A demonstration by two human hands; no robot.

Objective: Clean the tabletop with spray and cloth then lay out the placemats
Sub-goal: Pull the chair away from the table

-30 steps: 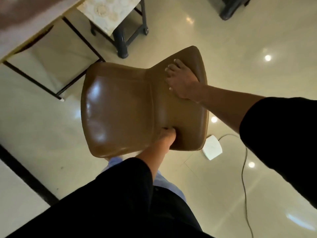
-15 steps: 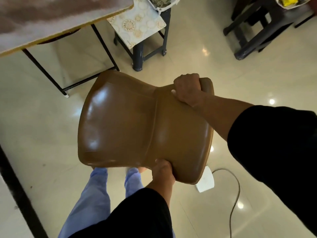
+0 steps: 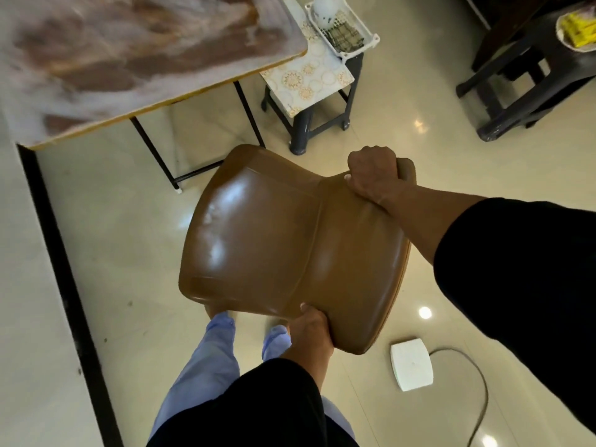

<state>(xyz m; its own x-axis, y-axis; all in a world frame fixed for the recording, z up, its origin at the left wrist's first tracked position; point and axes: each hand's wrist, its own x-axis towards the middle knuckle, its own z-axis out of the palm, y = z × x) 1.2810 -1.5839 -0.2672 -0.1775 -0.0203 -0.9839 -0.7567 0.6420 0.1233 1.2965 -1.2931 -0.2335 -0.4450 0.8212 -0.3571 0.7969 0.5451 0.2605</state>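
A brown leather chair [image 3: 274,240] is in front of me, over the tiled floor. My right hand [image 3: 371,175] grips the top edge of its backrest, fingers curled over it. My left hand [image 3: 309,327] holds the near side edge of the chair. The marbled brown-and-white tabletop [image 3: 129,53] sits at the upper left on thin black legs. Beside it, a small stool [image 3: 306,79] with a patterned top carries a white basket [image 3: 342,30] holding a folded checked cloth and a white object; no spray bottle can be made out.
A white power box [image 3: 411,362] with a dark cable [image 3: 477,391] lies on the floor at the lower right. Dark furniture [image 3: 522,85] stands at the upper right, bearing a dish with yellow items. A black-edged white wall or step [image 3: 38,285] runs along the left.
My right hand went from flat on the backrest to gripping its top edge. The chair has moved toward me and rightward, and the view has lifted to take in the table and stool.
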